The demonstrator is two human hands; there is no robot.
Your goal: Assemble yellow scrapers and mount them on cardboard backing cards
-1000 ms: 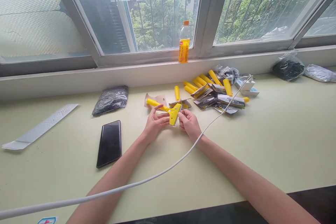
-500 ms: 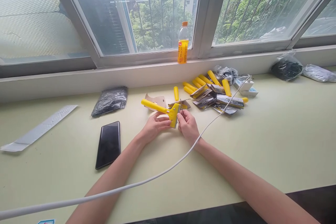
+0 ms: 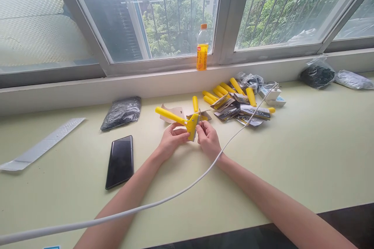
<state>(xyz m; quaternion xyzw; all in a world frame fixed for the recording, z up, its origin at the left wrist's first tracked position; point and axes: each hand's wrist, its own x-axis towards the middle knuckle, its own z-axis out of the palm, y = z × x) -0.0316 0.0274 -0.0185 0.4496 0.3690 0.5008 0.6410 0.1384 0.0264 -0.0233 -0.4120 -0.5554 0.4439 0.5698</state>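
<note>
My left hand [image 3: 173,139] is closed on the head of a yellow scraper [image 3: 191,125], whose handle points up and to the left. A grey metal edge runs along the right side of its head. Beside that edge my right hand [image 3: 208,137] is pinched, and a thin dark strip [image 3: 200,115] stands up from the fingers; its exact kind is too small to tell. Just behind the hands are a torn piece of cardboard packaging [image 3: 168,111] and another yellow-handled scraper [image 3: 195,103], with its head partly hidden.
Several carded yellow scrapers [image 3: 229,106] lie heaped at the back right. A white cable [image 3: 187,189] crosses in front of my forearms. Left of me are a phone [image 3: 119,162], a black bagged packet [image 3: 121,113] and a whitish strip [image 3: 43,144]. An orange drink bottle [image 3: 202,52] stands by the window.
Both hands keep nearly the same hold at the scraper's head. The whole view has shifted very slightly, and the scraper sits a touch further left in it.
</note>
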